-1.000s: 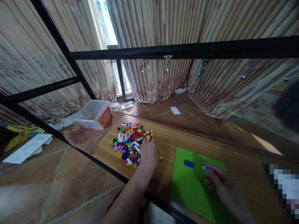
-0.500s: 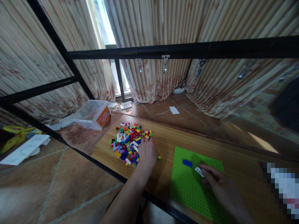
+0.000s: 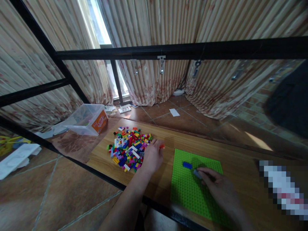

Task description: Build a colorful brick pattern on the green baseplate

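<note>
My left hand (image 3: 151, 157) sits at the right edge of a heap of small coloured bricks (image 3: 128, 148) on the wooden table (image 3: 240, 166). Its fingertips pinch a small orange-red brick (image 3: 162, 146). My right hand (image 3: 216, 187) rests over the green baseplate (image 3: 190, 192) and pinches a grey brick (image 3: 197, 174) just above the plate. A blue brick (image 3: 187, 165) stands on the plate, to the upper left of the grey one.
A clear plastic box (image 3: 88, 119) with an orange label lies on the floor beyond the table's left end. A black metal frame bar (image 3: 168, 51) crosses overhead. Curtains hang behind. A blurred patch (image 3: 284, 189) covers the table's right end.
My left hand lifted from the heap with an orange-red brick in its fingertips. My right hand carried the grey brick left, closer to the blue one. The view drifted right.
</note>
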Tool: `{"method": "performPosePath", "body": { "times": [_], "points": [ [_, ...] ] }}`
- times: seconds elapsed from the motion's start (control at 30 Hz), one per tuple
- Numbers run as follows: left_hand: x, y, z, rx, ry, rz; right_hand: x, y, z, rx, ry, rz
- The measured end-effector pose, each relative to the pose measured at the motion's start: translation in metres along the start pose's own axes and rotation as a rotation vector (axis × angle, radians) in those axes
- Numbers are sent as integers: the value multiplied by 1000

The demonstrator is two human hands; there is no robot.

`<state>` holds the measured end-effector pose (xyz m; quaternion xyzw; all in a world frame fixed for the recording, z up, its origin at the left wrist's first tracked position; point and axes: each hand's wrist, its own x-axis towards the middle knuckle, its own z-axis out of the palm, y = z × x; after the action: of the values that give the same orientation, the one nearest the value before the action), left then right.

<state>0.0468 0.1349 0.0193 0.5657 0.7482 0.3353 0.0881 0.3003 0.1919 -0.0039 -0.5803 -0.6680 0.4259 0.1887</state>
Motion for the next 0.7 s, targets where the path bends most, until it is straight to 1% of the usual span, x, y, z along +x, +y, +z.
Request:
{"method": "performPosePath", "body": {
  "times": [0.1,0.17,0.37,0.47,0.57,0.63,0.7],
  "points": [
    [1,-1,8,-207,-43,25,-1,0,2,-26,46,-76],
    [0,1,13,-265,-67,37,-2,-2,4,-50,74,-146],
    [-4,15,24,-269,-150,122,-5,-7,7,-195,31,-302],
    [-6,21,29,-290,-173,154,-8,-8,5,-212,-56,-325],
    [-9,28,35,-275,-201,190,-12,-10,4,-146,-144,-334],
    [-11,33,40,-253,-213,213,-14,-11,4,-85,-115,-340],
    [-14,38,44,-233,-226,233,-12,-11,4,-32,-29,-340]
  ]
}}
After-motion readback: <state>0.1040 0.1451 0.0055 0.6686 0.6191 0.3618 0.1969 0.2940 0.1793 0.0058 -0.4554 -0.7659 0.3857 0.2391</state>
